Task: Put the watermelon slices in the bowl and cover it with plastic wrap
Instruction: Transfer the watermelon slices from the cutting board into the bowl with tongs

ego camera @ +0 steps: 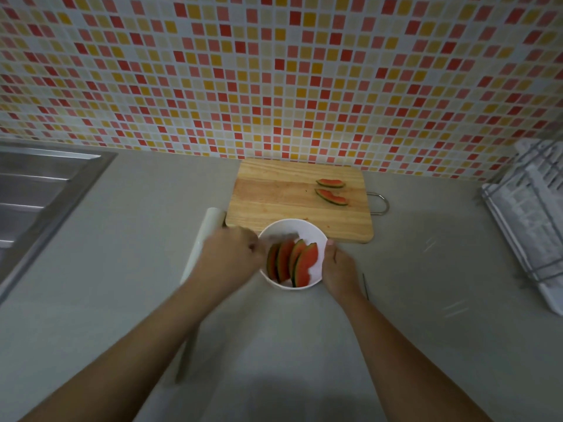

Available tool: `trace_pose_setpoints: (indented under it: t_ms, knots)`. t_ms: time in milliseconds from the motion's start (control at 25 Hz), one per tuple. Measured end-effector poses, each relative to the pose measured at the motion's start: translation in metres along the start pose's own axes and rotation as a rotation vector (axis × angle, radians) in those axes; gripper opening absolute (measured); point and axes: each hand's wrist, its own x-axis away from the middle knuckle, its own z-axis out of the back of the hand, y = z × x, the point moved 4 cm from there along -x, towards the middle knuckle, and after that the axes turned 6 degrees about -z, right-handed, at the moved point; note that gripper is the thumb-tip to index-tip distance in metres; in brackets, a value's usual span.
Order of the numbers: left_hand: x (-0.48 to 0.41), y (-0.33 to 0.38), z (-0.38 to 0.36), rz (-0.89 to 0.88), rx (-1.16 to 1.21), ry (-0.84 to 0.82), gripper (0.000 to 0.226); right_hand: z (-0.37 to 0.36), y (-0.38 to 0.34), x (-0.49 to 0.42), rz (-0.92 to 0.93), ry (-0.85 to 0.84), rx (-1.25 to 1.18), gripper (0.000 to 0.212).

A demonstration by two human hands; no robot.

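Observation:
A white bowl [307,229] stands on the counter just in front of the cutting board and holds several watermelon slices [301,263] on edge. Pale glare and a grey crinkle over the slices look like a sheet of plastic wrap [285,237] lying across the bowl. My left hand [231,251] is curled at the bowl's left rim, fingers pinched at the film's edge. My right hand [339,269] cups the bowl's right wall, thumb on the rim. Two more watermelon pieces [330,190] lie on the wooden cutting board [274,196]. The plastic wrap roll [202,239] lies left of my left hand.
A steel sink [45,184] is set in the counter at the left. A dish rack [530,214] stands at the right. The tiled wall runs behind the board. A thin dark line [365,286] lies on the counter beside my right wrist.

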Motion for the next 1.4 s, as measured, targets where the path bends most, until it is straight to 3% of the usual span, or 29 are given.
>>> trace_pose_setpoints:
  t_ms: [120,240,400,600,720,840,960,1120,1200,1320,1400]
  knots:
    - [-0.041,-0.012,0.022,-0.212,-0.033,0.188,0.026,-0.001,0.002,-0.002,-0.014,-0.011,-0.016,0.057]
    - [-0.096,-0.008,-0.003,-0.312,-0.154,0.121,0.041,-0.004,0.005,-0.003,-0.012,-0.025,-0.024,0.058]
    - [-0.145,0.016,-0.063,-0.471,-0.349,-0.073,0.041,-0.005,0.009,-0.007,-0.012,-0.021,-0.036,0.053]
    - [-0.160,0.027,-0.090,-0.560,-0.454,-0.031,0.037,-0.006,0.013,-0.007,-0.024,-0.011,-0.033,0.055]
    - [-0.155,0.026,-0.077,-0.534,-0.310,0.017,0.035,-0.006,0.013,-0.006,-0.042,-0.012,-0.038,0.055]
    - [-0.124,0.019,-0.037,-0.553,-0.041,0.246,0.022,-0.005,0.011,-0.005,-0.038,-0.014,-0.037,0.055]
    - [-0.075,-0.010,-0.004,-0.394,0.209,0.352,0.020,-0.004,0.007,-0.003,-0.044,-0.013,-0.042,0.057]
    - [-0.010,-0.052,-0.011,0.106,0.592,0.027,0.012,-0.004,0.005,0.000,-0.082,-0.006,-0.048,0.061]
    - [0.005,-0.051,-0.029,0.279,0.658,-0.118,0.017,-0.003,0.004,0.001,-0.092,0.020,-0.043,0.061]
    - [0.006,-0.032,-0.045,0.306,0.683,-0.226,0.019,-0.003,0.001,0.001,-0.088,0.023,-0.002,0.061]
    - [0.002,-0.016,-0.046,0.231,0.589,-0.277,0.024,-0.003,0.000,0.000,-0.076,0.019,0.011,0.061]
